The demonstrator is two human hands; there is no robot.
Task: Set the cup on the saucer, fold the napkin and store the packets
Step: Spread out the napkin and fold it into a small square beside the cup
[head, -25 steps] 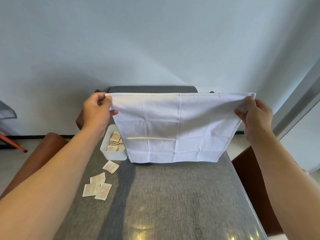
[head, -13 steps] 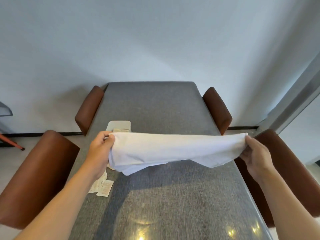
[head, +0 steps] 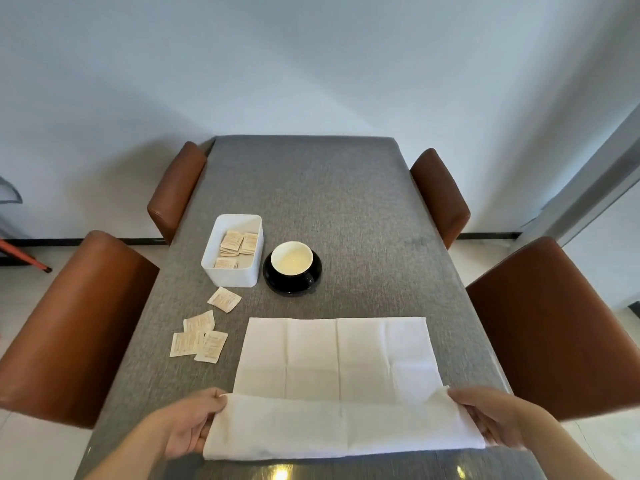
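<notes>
Two hands [head: 188,426] [head: 495,419] gripping creased cloth napkin [head: 337,365]

Four brown chairs [head: 550,327] flank a grey-clothed table [head: 346,209] against a pale wall [head: 311,64].

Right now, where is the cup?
In the head view, the cup sits on the black saucer mid-table, just right of the white box of packets, beyond the napkin.

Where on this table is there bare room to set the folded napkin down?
The far half of the table beyond the bin and saucer is bare, as is the stretch right of the saucer. Crowded: the left side, around the loose packets.
</notes>
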